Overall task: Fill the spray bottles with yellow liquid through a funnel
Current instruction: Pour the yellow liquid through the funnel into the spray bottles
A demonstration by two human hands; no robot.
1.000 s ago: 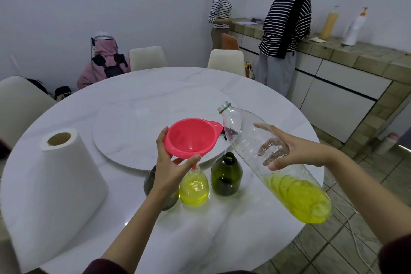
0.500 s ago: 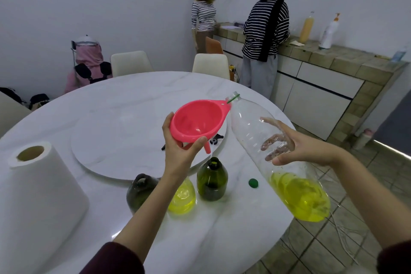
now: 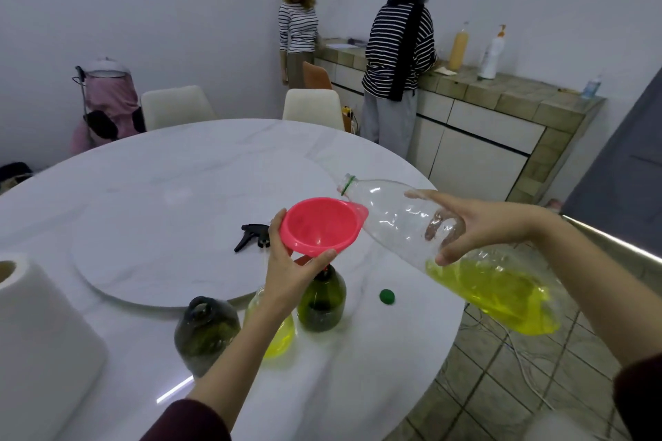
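Both hands grip: left hand [image 3: 290, 279] fingers hold the pink funnel [image 3: 320, 225] over a green bottle [image 3: 321, 301], right hand [image 3: 476, 225] fingers clasp the tilted plastic bottle [image 3: 412, 222].

Illumination is even, cool and somewhat dim; no source is seen directly. A bright streak of glare is noted on the glossy table [image 3: 150, 168], near its front edge. Shadows under the objects on the table are soft and faint. Strong wide-angle distortion is observed: the table rim is bowed, and the walls behind it lean. Detail is softened throughout, and a bright strip is seen right of the table.
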